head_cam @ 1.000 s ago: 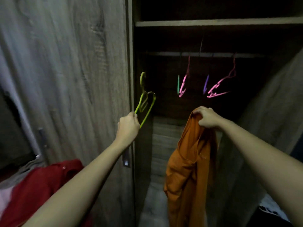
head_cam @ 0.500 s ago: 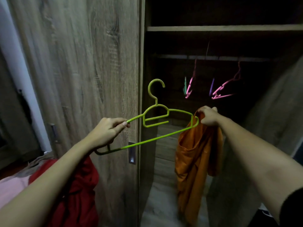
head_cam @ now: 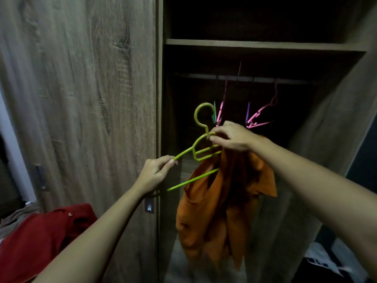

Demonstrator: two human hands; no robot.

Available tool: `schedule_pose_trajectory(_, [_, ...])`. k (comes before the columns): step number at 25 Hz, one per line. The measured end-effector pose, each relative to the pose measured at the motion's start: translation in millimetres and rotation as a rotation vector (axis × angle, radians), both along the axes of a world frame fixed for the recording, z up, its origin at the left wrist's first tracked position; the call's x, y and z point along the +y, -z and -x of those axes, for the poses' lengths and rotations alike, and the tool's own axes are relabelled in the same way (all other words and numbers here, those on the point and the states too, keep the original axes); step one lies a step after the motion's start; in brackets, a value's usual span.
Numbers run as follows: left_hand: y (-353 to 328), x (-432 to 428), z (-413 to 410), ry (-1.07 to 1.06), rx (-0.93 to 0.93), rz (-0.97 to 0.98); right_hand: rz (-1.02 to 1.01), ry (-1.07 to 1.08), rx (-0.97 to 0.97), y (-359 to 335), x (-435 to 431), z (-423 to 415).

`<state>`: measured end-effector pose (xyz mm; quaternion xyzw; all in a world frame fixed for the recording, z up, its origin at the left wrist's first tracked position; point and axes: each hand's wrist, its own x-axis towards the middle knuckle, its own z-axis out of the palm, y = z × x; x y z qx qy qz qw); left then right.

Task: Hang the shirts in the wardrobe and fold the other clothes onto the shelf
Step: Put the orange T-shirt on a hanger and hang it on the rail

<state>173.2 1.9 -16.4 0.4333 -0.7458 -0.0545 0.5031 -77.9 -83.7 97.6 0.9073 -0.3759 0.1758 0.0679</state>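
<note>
Left hand (head_cam: pixel 155 173) grip: thumb and fingers pinch the near arm end of the green hanger (head_cam: pixel 195 148). Right hand (head_cam: pixel 232 137) grip: fingers curled on the hanger's neck. The orange shirt (head_cam: pixel 214 211) hangs below it, before the open wardrobe (head_cam: pixel 265 45).

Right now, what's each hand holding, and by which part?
Left hand pinches the green hanger at the end of one arm. Right hand grips the orange shirt by its top, against the hanger's neck.

Left hand (head_cam: pixel 155 172) pinches the green hanger (head_cam: pixel 201 149); right hand (head_cam: pixel 232 136) holds its neck and the orange shirt (head_cam: pixel 220 209).
</note>
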Motion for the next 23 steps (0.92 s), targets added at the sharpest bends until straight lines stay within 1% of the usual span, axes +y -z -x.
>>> schedule_pose_trajectory(1, [0, -3, 5, -0.008, 0.047, 0.047, 0.272, 0.005, -0.005, 2, 0, 5])
schedule_pose_trajectory(2, [-1, -4, 10, -0.025, 0.076, 0.091, 0.488, 0.011, -0.017, 3, 0, 10])
schedule_pose_trajectory(3, [-1, -5, 14, -0.064, 0.072, 0.148, 0.604, 0.021, -0.032, 2, 2, 13])
schedule_pose_trajectory(4, [-1, -6, 18, -0.148, 0.026, 0.230, 0.626, 0.028, -0.035, -1, 4, 14])
schedule_pose_trajectory(6, [2, -7, 24, -0.433, -0.090, 0.438, 0.633, 0.023, -0.031, -8, 5, 15])
schedule_pose_trajectory(7, [8, -5, 31, -0.519, -0.126, 0.549, 0.639, 0.013, -0.041, -12, 5, 16])
schedule_pose_trajectory(8, [16, -1, 43, -0.515, -0.174, 0.634, 0.656, 0.007, -0.057, -15, 4, 17])
schedule_pose_trajectory(9, [26, 2, 58, -0.462, -0.232, 0.650, 0.675, 0.006, -0.071, -18, 4, 18])
schedule_pose_trajectory(10, [34, 3, 74, -0.417, -0.289, 0.575, 0.687, 0.003, -0.076, -21, 5, 17])
schedule_pose_trajectory(11, [41, 2, 88, -0.408, -0.314, 0.425, 0.689, -0.001, -0.077, -23, 7, 16])
schedule_pose_trajectory(13, [48, -6, 104, -0.436, -0.316, 0.057, 0.696, 0.002, -0.097, -26, 8, 19])
schedule_pose_trajectory(14, [50, -14, 105, -0.424, -0.340, -0.080, 0.693, 0.027, -0.124, -29, 9, 24])
schedule_pose_trajectory(15, [52, -22, 103, -0.378, -0.373, -0.158, 0.676, 0.062, -0.154, -31, 11, 30])
schedule_pose_trajectory(16, [56, -29, 98, -0.295, -0.412, -0.191, 0.649, 0.100, -0.180, -33, 12, 37])
schedule_pose_trajectory(18, [64, -44, 83, -0.109, -0.475, -0.179, 0.598, 0.144, -0.215, -36, 12, 55])
schedule_pose_trajectory(19, [66, -51, 73, -0.041, -0.472, -0.161, 0.582, 0.156, -0.219, -36, 11, 66])
schedule_pose_trajectory(21, [62, -63, 48, 0.015, -0.411, -0.123, 0.579, 0.196, -0.194, -33, 9, 90])
schedule_pose_trajectory(23, [47, -72, 21, 0.032, -0.405, -0.061, 0.562, 0.221, -0.167, -22, 6, 119])
